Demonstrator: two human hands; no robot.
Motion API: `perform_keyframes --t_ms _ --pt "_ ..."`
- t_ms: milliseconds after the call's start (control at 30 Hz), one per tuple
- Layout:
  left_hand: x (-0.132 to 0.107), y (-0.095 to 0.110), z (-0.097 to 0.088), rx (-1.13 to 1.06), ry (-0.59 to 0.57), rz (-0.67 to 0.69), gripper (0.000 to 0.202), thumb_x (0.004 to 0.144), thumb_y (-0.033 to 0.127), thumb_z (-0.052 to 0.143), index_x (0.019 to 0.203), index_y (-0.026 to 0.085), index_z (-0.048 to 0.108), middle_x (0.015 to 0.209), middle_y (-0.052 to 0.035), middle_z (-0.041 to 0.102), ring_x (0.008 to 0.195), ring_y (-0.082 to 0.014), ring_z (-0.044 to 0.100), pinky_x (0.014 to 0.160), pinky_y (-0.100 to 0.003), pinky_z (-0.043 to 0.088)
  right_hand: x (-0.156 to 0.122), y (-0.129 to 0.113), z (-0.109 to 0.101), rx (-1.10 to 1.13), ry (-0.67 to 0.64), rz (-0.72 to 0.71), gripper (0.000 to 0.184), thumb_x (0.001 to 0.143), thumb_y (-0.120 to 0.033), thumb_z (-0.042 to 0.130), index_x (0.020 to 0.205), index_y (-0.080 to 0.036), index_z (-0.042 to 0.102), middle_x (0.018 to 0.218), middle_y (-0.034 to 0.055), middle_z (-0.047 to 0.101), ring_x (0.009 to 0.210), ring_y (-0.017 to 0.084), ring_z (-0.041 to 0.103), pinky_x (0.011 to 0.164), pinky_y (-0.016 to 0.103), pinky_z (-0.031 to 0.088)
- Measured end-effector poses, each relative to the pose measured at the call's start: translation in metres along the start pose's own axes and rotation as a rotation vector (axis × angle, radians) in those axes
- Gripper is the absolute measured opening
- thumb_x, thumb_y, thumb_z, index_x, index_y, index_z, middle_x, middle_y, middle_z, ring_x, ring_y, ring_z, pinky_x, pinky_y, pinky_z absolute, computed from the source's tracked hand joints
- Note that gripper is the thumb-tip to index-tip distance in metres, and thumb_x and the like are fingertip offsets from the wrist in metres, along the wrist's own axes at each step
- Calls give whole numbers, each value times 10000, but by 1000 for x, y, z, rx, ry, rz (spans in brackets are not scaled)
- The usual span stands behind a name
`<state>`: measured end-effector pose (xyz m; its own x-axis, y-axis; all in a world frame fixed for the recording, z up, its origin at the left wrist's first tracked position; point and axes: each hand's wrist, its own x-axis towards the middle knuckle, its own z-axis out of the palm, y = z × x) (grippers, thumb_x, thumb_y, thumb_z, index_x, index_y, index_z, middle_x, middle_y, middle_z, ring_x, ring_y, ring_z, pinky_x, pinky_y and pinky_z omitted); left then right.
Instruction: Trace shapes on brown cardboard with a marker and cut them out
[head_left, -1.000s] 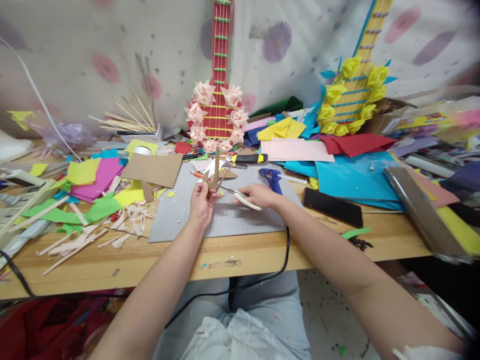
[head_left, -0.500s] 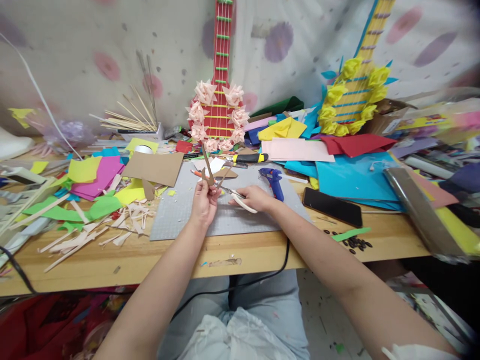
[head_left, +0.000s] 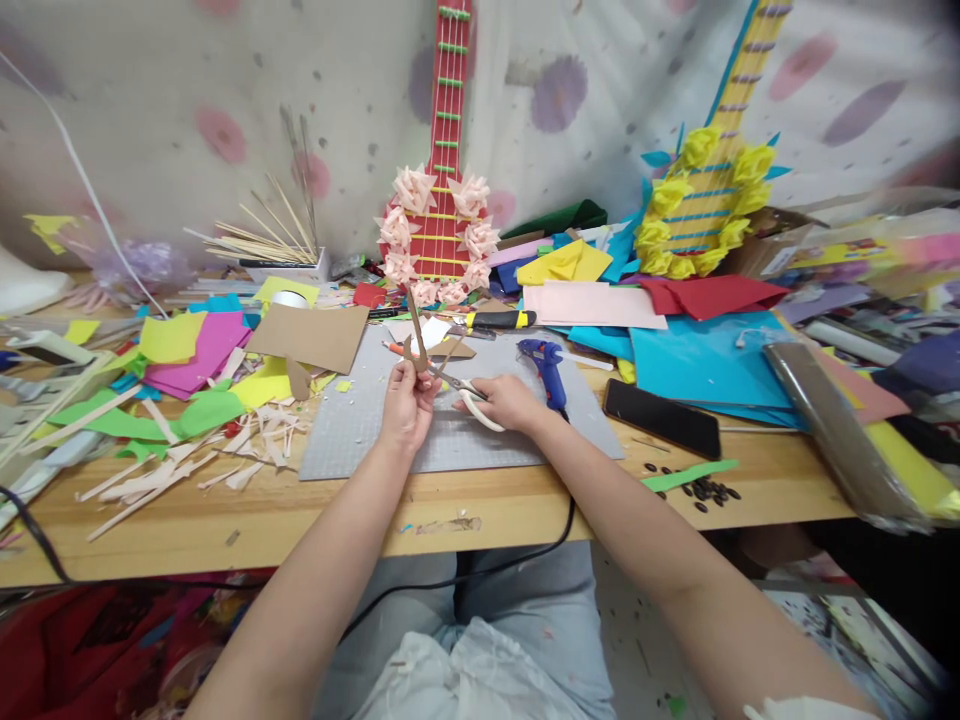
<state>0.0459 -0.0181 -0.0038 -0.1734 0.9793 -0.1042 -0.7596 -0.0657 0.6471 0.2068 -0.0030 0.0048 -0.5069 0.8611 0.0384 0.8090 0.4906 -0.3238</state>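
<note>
Over the grey cutting mat (head_left: 360, 440), my left hand (head_left: 407, 408) pinches a narrow, curved piece of brown cardboard (head_left: 417, 335) that sticks up from the fingers. My right hand (head_left: 510, 402) grips white-handled scissors (head_left: 480, 408). Their blades are parted and reach the cardboard beside my left fingertips. How deep the blades sit in the cardboard is hard to make out. A blue glue gun (head_left: 550, 370) lies just right of my right hand. Behind my hands are a yellow-and-black utility knife (head_left: 501, 319) and a white paper scrap (head_left: 433, 332).
Behind the mat stand a red paper guitar (head_left: 442, 240) with pink flowers and a yellow guitar (head_left: 701, 205). Cream paper strips (head_left: 161, 480) litter the left side. A phone (head_left: 661, 416), dark beads (head_left: 709, 490) and blue sheets (head_left: 709, 365) lie at right. The glue gun's black cord crosses the table's front edge.
The scissors have swung slightly, their handles a little further left and more open. My left hand keeps the cardboard in nearly the same place. The view has shifted slightly.
</note>
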Motion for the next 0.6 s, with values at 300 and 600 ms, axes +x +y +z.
perform_keyframes --t_ms 300,600 --pt "7 12 -7 35 71 49 161 787 243 588 698 185 467 530 67 515 486 -25 505 568 -143 501 -4 -1 -1 0 17 84 537 775 -667 348 848 -208 617 756 58 653 659 155 532 550 240 245" --pt "0 26 -13 -88 -140 -377 196 806 87 463 629 171 445 483 47 356 382 -27 329 368 -84 382 -3 2 0 176 67 190 443 828 -580 311 969 -207 505 830 45 622 730 169 545 587 241 326"
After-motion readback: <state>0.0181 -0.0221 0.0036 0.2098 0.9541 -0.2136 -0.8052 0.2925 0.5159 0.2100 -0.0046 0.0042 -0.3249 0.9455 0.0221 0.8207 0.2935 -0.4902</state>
